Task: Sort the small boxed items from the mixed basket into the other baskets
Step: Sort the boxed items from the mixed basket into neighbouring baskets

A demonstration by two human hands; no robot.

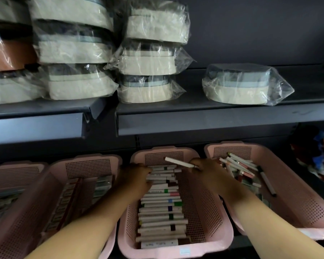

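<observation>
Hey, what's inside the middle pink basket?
The middle basket holds slim white boxes with coloured bands, laid crosswise in a row along its left side. The left hand covers some far ends; anything beneath the row is hidden.

The leftmost basket (pixel 15 176) runs off the left edge, and print on the stacked boxes (pixel 161 212) is unreadable
</observation>
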